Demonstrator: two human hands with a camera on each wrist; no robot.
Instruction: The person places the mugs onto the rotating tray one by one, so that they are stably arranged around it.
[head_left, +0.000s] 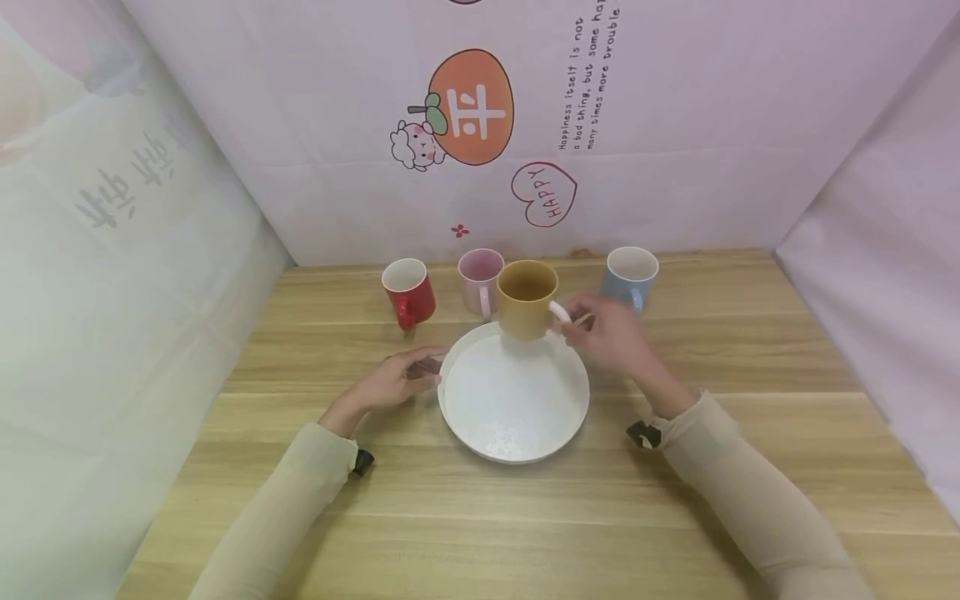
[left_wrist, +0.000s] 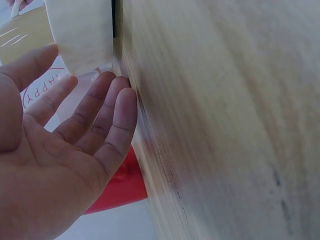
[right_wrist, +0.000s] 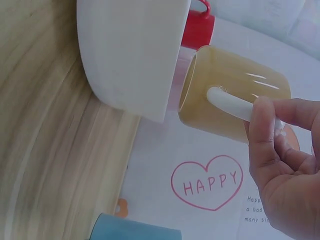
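A yellow-brown mug (head_left: 525,312) with a white handle hangs upright over the far edge of a round white tray (head_left: 513,408). My right hand (head_left: 609,335) pinches its handle between thumb and fingers, as the right wrist view also shows. At the tray's left rim is my left hand (head_left: 393,379), fingers extended and touching or nearly touching the rim. In the left wrist view the left hand (left_wrist: 75,130) has its palm turned up with relaxed fingers, the fingertips close to the tray's side (left_wrist: 82,35).
Along the back of the wooden table (head_left: 375,517) stand a red mug (head_left: 411,296), a pink mug (head_left: 476,287) and a light blue mug (head_left: 628,279). The blue one is close behind the right hand. A printed white cloth (head_left: 337,167) hangs behind them.
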